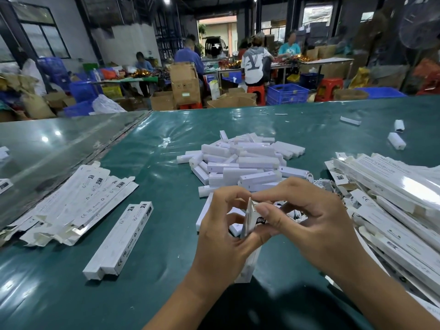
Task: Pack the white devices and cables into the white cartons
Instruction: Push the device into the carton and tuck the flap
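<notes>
Both hands hold one long white carton (247, 265) upright over the green table (166, 294). My left hand (221, 236) wraps its body. My right hand (307, 222) pinches the open end flap (248, 217) at the top. A pile of white devices (245, 160) lies just beyond the hands. White cables (319, 183) lie in a tangle right of the pile. Two closed cartons (121, 241) lie side by side at the left. What is inside the held carton is hidden.
Flat unfolded cartons (71, 203) are heaped at the far left, and a bigger stack of cartons (392, 210) fills the right edge. A few loose devices (396, 140) lie far right. Other people sit at tables beyond, among cardboard boxes and blue crates.
</notes>
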`<action>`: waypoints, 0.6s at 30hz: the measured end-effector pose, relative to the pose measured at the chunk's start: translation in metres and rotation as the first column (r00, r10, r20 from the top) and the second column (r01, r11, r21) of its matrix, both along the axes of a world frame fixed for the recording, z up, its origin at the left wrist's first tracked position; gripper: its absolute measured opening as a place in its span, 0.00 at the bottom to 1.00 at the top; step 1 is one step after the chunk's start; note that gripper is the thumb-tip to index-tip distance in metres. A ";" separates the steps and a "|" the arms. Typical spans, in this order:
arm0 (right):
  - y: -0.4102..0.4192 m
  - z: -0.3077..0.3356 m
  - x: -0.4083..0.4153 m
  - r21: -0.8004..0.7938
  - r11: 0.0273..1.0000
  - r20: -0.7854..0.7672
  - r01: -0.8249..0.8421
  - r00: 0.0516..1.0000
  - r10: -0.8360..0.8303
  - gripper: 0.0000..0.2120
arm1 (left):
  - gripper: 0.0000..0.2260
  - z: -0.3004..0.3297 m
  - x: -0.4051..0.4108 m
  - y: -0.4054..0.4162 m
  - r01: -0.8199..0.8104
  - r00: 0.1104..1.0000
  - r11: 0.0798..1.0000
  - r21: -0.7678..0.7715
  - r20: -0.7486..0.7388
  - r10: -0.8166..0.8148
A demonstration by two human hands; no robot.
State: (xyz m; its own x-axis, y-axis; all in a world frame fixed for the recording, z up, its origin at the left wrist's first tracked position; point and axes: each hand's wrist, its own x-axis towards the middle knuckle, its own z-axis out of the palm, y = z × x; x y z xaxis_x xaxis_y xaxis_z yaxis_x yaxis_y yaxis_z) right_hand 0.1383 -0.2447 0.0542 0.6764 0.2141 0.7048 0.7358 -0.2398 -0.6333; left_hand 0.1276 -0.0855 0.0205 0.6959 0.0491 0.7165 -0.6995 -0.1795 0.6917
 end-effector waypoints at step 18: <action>-0.010 -0.020 0.019 -0.208 0.951 0.173 0.231 0.965 -0.197 0.17 | 0.23 -0.020 0.021 0.020 0.278 0.811 0.926 0.255 -0.579 -0.084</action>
State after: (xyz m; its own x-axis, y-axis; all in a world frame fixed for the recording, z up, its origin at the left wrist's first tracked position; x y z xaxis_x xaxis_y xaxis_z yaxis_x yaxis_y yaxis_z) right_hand 0.1573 -0.2545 0.0345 0.6153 0.2400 0.7508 0.7329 -0.5248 -0.4329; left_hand 0.1484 -0.0657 0.0002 0.9467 -0.2767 0.1649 -0.2615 -0.3614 0.8950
